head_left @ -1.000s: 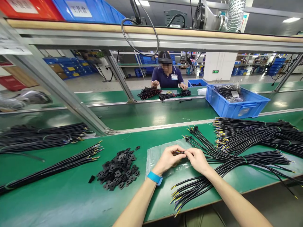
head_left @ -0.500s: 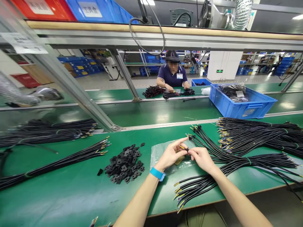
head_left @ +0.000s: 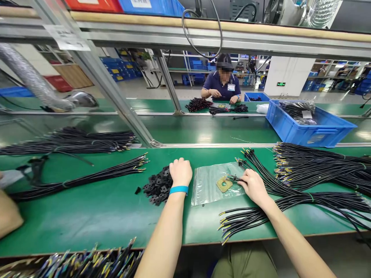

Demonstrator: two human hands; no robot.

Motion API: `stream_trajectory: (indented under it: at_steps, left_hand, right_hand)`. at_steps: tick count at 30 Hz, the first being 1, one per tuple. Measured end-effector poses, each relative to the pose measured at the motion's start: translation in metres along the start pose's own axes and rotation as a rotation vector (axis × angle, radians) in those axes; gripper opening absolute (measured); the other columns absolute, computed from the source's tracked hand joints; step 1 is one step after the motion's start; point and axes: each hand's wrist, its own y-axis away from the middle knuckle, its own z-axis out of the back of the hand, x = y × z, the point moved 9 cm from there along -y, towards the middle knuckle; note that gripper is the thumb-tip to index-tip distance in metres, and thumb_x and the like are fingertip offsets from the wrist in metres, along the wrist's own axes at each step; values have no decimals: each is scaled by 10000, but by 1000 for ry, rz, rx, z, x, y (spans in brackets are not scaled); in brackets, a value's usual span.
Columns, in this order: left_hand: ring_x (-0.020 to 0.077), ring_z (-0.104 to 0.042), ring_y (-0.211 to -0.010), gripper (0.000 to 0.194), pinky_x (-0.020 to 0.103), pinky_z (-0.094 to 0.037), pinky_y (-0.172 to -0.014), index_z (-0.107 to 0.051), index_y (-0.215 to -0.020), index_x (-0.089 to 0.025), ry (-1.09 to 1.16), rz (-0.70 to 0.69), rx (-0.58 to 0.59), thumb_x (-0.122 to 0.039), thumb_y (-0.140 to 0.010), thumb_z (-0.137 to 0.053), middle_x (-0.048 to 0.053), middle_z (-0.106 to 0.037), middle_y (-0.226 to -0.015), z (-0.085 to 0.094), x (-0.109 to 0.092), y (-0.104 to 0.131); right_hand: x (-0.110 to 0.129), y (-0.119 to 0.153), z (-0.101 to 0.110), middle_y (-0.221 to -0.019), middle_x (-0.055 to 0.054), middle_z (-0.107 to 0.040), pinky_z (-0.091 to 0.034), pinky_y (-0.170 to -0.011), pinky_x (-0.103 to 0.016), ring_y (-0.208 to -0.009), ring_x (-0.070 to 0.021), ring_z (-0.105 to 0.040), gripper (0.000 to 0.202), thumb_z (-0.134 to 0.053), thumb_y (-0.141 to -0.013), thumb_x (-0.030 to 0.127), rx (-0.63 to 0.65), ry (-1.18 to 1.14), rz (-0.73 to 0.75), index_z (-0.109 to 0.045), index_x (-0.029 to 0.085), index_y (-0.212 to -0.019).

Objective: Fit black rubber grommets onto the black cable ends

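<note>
My left hand (head_left: 181, 173) is at the right edge of a pile of small black square pieces with holes (head_left: 157, 185). Its fingers curl down, closed, and the fingertips are hidden behind the knuckles. My right hand (head_left: 255, 187) pinches a black cable (head_left: 240, 178) near its end, where a small black piece sits and the wires are bare of sheath. Below that end lies a clear plastic bag (head_left: 204, 189) with a yellowish square plate (head_left: 224, 184) with a hole on it. Several cables (head_left: 251, 154) with black pieces near their ends fan out behind my right hand.
Cable bundles lie at the right (head_left: 313, 164) and left (head_left: 98, 177); cut cable ends (head_left: 92, 262) rise at the front edge. A blue bin (head_left: 315, 133) stands beyond the metal rail. Another person's arm (head_left: 8, 214) reaches in at left; a co-worker (head_left: 222, 83) sits opposite.
My left hand has left the cable end and moved left to the black pieces. My right hand still holds the cable. The view has shifted left, and another person's arm has appeared there.
</note>
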Motion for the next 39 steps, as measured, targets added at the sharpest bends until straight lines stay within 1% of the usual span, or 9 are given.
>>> stream_trajectory:
  at_steps: [5,10,14,18,23,26,29,34,39]
  left_hand:
    - [320,-569,-949,331,408,-385,-772,-716,-904,-128,-22,-14,-21,-139,-852,-390,187,-655,-963,-1,-4,1]
    - [335,-556,-977,308,405,-406,-775,-691,-980,-119,6,-20,-93,-192,-879,-409,192,-643,-982,6,-10,2]
    - [335,-566,-972,329,405,-425,-792,-655,-1096,-109,51,-20,-141,-205,-906,-404,186,-625,-994,13,-15,3]
    - [305,-605,-898,358,385,-456,-746,-618,-1168,-110,153,22,-164,-231,-941,-369,182,-587,-1050,14,-16,4]
    - [277,-623,-896,287,354,-486,-736,-657,-1081,-126,296,9,-159,-260,-914,-467,165,-551,-1103,9,-19,4]
    - [264,-628,-904,232,346,-494,-769,-675,-1018,-148,346,-19,-146,-251,-897,-506,141,-560,-1065,7,-23,4]
    - [269,-632,-929,265,348,-500,-792,-649,-1100,-144,362,-20,-145,-235,-891,-513,138,-574,-1055,5,-24,3]
    - [269,-632,-965,343,347,-499,-831,-621,-1188,-119,377,-7,-115,-223,-884,-501,148,-577,-1076,-4,-22,0]
    - [245,-639,-887,268,321,-484,-762,-682,-1050,-169,387,-41,-85,-263,-895,-484,117,-580,-1013,-7,-31,3]
  right_hand:
    - [-42,-22,43,-790,-62,-596,-368,-674,-275,-761,-181,-544,318,-470,-987,363,-338,118,-217,-720,177,-923]
    - [-86,-42,32,-957,-163,-624,-398,-728,-328,-877,-265,-565,450,-594,-906,466,-143,265,-395,-640,87,-1143]
    - [-39,-21,40,-1059,-162,-597,-414,-824,-376,-988,-288,-537,507,-631,-873,491,-119,167,-180,-586,129,-1226]
    - [39,21,22,-918,-62,-621,-425,-809,-309,-898,-206,-566,234,-667,-873,411,242,-140,141,-683,198,-968]
    - [64,47,1,-804,-13,-612,-415,-768,-259,-800,-154,-565,112,-602,-914,201,492,-338,190,-641,182,-811]
    - [43,34,0,-785,1,-610,-418,-690,-241,-718,-139,-551,117,-520,-942,200,406,-468,53,-612,185,-871]
    - [14,17,2,-812,-16,-635,-439,-665,-244,-693,-141,-567,153,-476,-950,225,157,-553,-108,-622,178,-941]
    - [3,5,-9,-804,-52,-640,-465,-697,-268,-740,-169,-606,183,-523,-921,228,-61,-488,-68,-689,172,-869]
    - [8,6,-16,-849,-57,-631,-449,-685,-256,-739,-161,-593,198,-492,-952,201,-66,-280,-6,-688,173,-941]
